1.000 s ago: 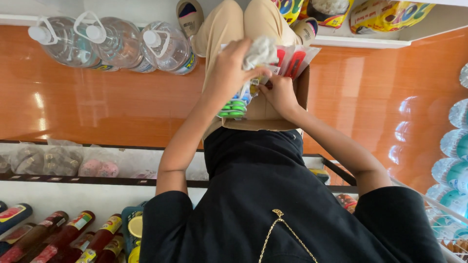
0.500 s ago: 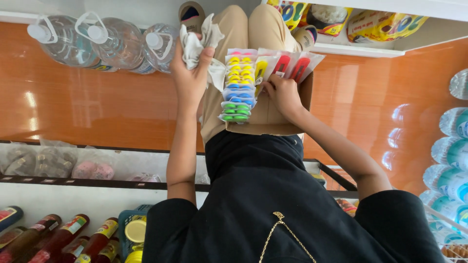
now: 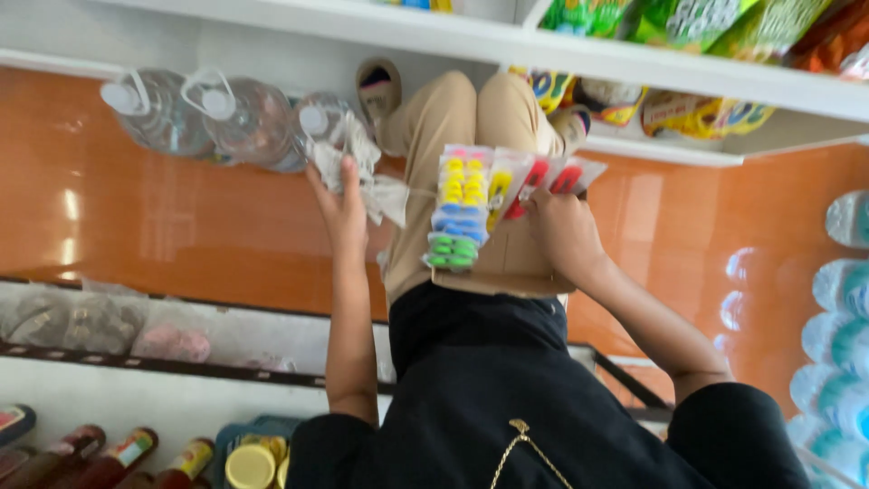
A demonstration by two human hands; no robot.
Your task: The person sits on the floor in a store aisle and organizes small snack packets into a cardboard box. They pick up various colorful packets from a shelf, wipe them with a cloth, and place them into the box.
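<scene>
Left hand [image 3: 339, 204] pinching crumpled clear plastic wrap [image 3: 362, 167] clear of brown cardboard box [image 3: 507, 263], right hand [image 3: 561, 231] fingers curled over fanned colourful blister cards [image 3: 493, 199]; unwrapping apparently done, cards unplaced

The floor [image 3: 163, 208] was glossy orange tile; the wrapping [image 3: 362, 167] crinkled clear plastic; the box [image 3: 516, 263] matt brown cardboard; bottles [image 3: 226, 122] clear plastic.
</scene>
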